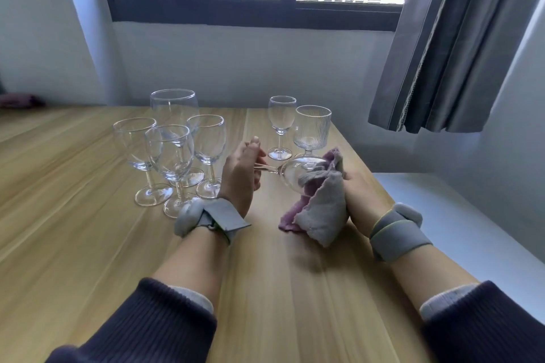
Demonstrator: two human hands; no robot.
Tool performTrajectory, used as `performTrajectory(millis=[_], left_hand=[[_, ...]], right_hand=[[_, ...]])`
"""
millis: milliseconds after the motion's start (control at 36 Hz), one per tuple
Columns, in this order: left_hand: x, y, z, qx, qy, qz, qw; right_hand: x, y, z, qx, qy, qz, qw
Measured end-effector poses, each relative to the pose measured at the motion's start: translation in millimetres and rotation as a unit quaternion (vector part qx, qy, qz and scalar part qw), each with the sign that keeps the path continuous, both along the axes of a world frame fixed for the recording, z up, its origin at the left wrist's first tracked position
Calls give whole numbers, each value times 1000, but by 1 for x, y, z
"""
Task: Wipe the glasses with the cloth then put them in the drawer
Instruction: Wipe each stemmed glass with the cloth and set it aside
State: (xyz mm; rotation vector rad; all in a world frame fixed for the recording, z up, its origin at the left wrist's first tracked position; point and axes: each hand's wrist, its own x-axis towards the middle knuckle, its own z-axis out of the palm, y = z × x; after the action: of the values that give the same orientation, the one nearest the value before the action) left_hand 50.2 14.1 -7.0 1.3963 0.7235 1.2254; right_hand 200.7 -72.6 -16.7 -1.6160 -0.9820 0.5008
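four glasses (174,153) crowd left hand (240,177); ribbed glass (312,128) seemingly behind cloth (321,206).

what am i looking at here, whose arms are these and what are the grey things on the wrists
This is one picture from a camera worn on a person's head, looking down at their own arms. The grey wrist bands look like strapped-on devices; their purpose is not shown. The left hand holds a wine glass on its side by the stem. The right hand holds a grey and purple cloth against the bowl, wiping it. Six more glasses stand upright on the wooden table: four stemmed ones at left, a small stemmed one and a ribbed one behind the hands. No drawer is visible.
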Motion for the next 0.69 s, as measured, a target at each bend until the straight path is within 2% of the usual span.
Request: performTrajectory(millis=[83, 278, 444, 556, 694], left_hand=[[0, 4, -2, -41, 7, 8, 999], [1, 5, -2, -231, 15, -85, 969], [-2, 2, -1, -308, 47, -137, 940], [3, 2, -3, -272, 55, -123, 953], [4, 1, -1, -215, 13, -90, 972]], right_hand=[[-1, 1, 6, 18, -51, -14, 998], [9, -5, 14, 45, -260, -70, 962], [6, -13, 18, 102, -367, -32, 924], [9, -10, 17, 95, -376, -61, 920], [9, -7, 16, 54, -247, -56, 966]])
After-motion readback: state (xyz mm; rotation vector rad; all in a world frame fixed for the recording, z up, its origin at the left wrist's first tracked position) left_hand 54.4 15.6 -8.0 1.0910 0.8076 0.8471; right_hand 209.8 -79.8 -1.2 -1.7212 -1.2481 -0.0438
